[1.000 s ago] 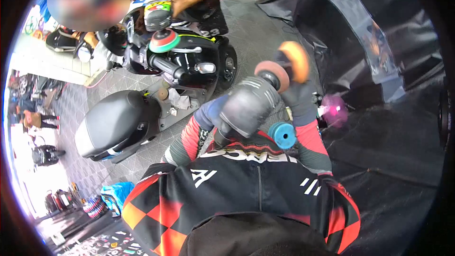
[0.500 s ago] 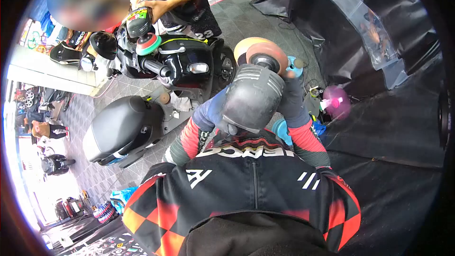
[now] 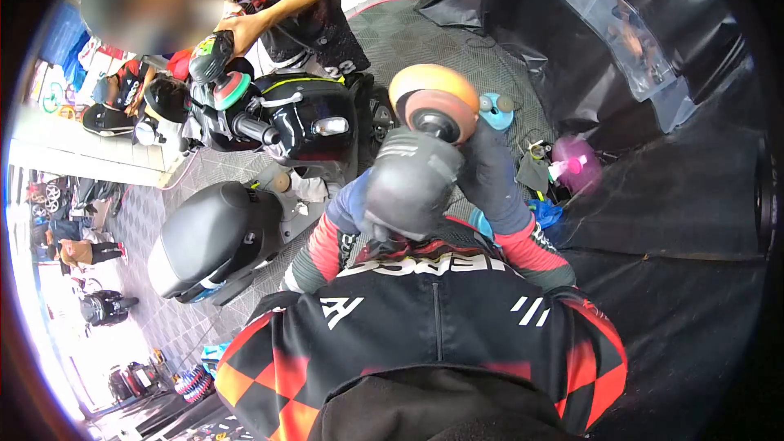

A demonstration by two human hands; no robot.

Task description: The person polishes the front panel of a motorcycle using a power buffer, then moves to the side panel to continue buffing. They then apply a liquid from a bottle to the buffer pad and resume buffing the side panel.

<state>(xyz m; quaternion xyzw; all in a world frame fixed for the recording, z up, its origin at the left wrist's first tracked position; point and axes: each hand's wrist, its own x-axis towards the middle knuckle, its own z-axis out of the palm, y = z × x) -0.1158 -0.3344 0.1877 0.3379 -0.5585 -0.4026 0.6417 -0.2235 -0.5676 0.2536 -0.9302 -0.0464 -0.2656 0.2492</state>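
A black polisher (image 3: 412, 184) is held up in front of my chest, its body nearest the camera. At its far end is a round orange foam pad (image 3: 437, 82) with a reddish-brown backing. My left hand (image 3: 355, 196), dark-gloved or sleeved, grips the body's left side, its fingers mostly hidden. Up near the polisher's neck is my right hand (image 3: 480, 151), dark-covered and largely hidden by the tool. Beyond the pad, to the left, stands a black scooter (image 3: 302, 110).
Another person (image 3: 278, 8) holds a second polisher (image 3: 211, 57) with a green-and-red pad over the scooter. A black scooter seat or body part (image 3: 216, 233) lies at left. Blue pads (image 3: 496, 110), a pink bottle (image 3: 576, 163) and black sheeting (image 3: 661, 212) are at right.
The polisher has shifted left and slightly down, with its pad turning to show more of its orange face. My hands moved along with it. The other person's polisher has also moved left.
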